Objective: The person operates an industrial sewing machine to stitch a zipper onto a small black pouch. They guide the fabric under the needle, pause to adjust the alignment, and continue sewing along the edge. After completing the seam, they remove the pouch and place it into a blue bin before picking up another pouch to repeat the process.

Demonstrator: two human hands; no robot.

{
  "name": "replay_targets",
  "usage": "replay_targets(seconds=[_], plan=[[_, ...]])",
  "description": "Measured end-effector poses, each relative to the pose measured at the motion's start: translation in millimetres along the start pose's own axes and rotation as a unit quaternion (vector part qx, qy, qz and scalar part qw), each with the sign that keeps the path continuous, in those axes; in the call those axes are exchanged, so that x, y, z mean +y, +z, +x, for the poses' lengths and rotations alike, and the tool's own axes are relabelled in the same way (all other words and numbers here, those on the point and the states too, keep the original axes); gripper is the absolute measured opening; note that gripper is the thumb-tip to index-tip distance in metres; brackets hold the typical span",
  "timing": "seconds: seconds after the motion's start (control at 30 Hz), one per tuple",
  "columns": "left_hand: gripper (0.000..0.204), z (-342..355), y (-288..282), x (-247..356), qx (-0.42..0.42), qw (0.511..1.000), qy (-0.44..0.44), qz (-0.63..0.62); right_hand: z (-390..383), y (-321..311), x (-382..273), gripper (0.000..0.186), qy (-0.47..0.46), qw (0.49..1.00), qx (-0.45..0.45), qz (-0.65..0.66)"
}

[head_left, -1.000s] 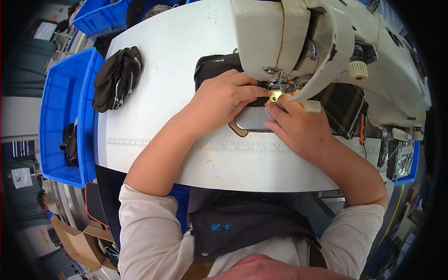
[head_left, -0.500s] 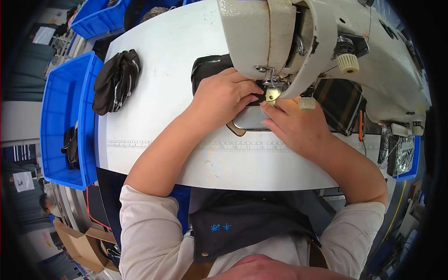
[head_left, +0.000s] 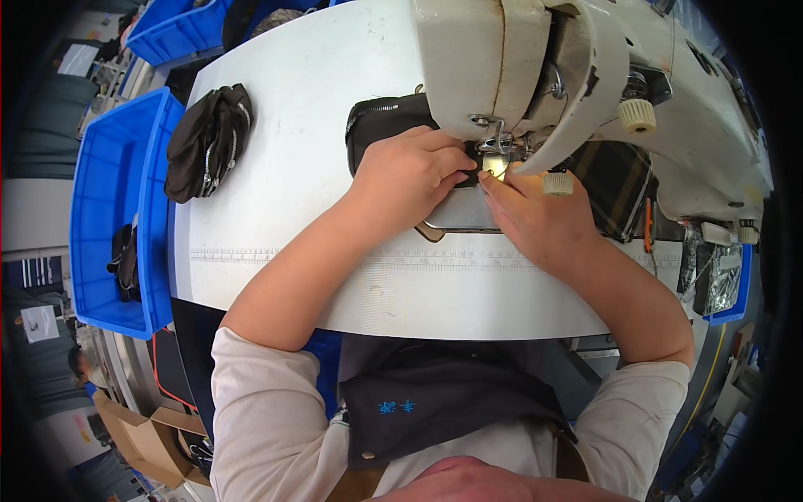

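My left hand [head_left: 410,174] has its fingers curled and pinched on a black zippered pouch [head_left: 376,127], beside the presser foot [head_left: 495,146] of a white sewing machine [head_left: 468,67]. The pouch lies flat on the machine bed, its zipper along the far left edge; my hand and the machine head hide part of it. On the other side of the needle area, my right hand [head_left: 548,213] is closed, its fingertips by the lit brass-coloured guide [head_left: 495,166] and the pouch's edge. What those fingers grip is hidden. Below my hands shows the metal needle plate [head_left: 464,216].
A stack of black zippered pouches [head_left: 209,142] sits at the table's left. Beyond it is a blue bin [head_left: 117,209] holding a dark piece. Dark plaid fabric [head_left: 615,188] lies right of the needle, near an orange-handled tool [head_left: 647,226]. A printed ruler [head_left: 335,258] crosses the white table.
Both hands and the pouch's inner edge sit slightly further right in the picture, as does the machine head. The guide looks brighter. The hands keep nearly the same pose.
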State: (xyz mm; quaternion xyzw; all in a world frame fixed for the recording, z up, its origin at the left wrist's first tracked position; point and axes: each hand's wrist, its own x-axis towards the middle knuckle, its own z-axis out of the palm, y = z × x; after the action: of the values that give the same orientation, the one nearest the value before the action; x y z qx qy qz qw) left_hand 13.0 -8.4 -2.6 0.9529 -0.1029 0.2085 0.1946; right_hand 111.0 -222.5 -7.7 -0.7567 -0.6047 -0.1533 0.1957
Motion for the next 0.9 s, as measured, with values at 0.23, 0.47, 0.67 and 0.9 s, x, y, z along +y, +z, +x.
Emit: replay_targets(seconds=[0.23,0.47,0.67,0.9], plan=[[0.013,-1.4,4.6,4.1,0.011,0.999,-0.008,0.032,1.8,-1.2,-1.4,0.022,-0.008,1.000,0.019,-0.013],[0.012,1.6,8.1,8.0,0.016,0.997,-0.042,0.062,3.5,5.1,1.7,0.021,0.002,0.999,0.028,-0.045],[0.011,0.6,7.5,3.9,0.036,0.998,-0.053,0.015,5.8,1.2,0.0,0.023,0.018,0.999,0.012,-0.023],[0.011,2.5,-4.8,1.4,-0.001,0.992,-0.108,-0.069,-1.3,2.0,2.3,0.029,0.013,1.000,0.014,-0.004]])
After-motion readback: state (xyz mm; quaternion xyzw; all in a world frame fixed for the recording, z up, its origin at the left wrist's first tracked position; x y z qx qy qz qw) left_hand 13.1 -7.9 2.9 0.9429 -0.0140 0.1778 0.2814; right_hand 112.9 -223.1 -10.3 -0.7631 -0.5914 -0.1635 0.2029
